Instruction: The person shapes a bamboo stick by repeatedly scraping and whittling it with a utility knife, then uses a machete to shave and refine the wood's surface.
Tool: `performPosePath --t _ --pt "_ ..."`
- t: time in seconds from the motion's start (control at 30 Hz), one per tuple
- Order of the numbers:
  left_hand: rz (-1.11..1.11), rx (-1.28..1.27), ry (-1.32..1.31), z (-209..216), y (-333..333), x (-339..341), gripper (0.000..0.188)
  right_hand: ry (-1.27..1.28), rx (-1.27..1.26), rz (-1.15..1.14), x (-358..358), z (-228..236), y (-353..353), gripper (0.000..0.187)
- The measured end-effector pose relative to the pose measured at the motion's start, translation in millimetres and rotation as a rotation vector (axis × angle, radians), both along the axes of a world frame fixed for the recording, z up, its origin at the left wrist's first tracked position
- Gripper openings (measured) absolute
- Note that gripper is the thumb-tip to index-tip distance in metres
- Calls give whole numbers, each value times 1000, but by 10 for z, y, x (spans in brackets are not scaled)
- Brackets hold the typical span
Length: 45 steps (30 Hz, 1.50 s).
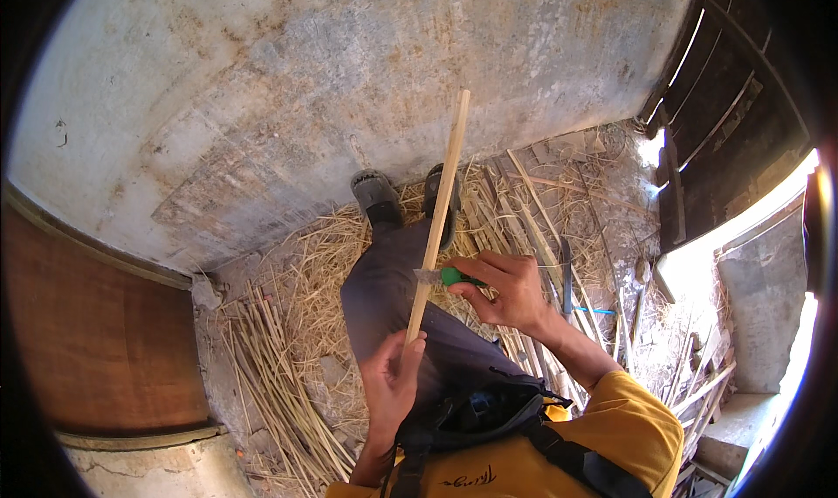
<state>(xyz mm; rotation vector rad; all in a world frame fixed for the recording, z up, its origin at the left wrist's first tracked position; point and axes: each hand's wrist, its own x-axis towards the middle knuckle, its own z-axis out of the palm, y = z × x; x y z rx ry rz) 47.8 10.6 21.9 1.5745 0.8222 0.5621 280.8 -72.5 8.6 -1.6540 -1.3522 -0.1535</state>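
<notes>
My left hand (391, 384) is closed round the lower end of a long, pale strip of bamboo or wood (445, 184). The strip slants up and away over my legs, its far end free in front of the wall. In my right hand (506, 295) is a small knife with a green handle (452, 276), gripped between thumb and fingers. Its short blade (427, 276) lies across the strip, a little above my left hand. The blade's edge is too small to make out clearly.
Curled shavings (319, 271) cover the floor round my dark sandals (375, 192). A pile of thin strips (284, 393) lies at left, with longer strips (524, 227) at right beside a dark, long tool (566, 280). A stained wall (367, 70) rises ahead; a brown wooden panel (105, 332) stands left.
</notes>
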Motion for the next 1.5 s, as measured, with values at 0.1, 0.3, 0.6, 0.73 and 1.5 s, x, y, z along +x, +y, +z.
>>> performPosePath --t 0.1,0.3,0.6,0.73,1.5 --pt "5 -53 20 23 -3 -30 21 -13 10 0 20 -4 4 36" --pt "12 -21 43 39 -17 -58 20 -55 26 0 43 -10 35 36" --pt "24 43 23 -13 11 -109 20 -94 15 -8 78 -11 100 37" --pt "35 40 16 -49 2 -143 20 -83 -1 -42 117 -46 132 36" --pt "9 -335 93 -204 -54 -807 26 344 25 -501 2044 -354 643 45"
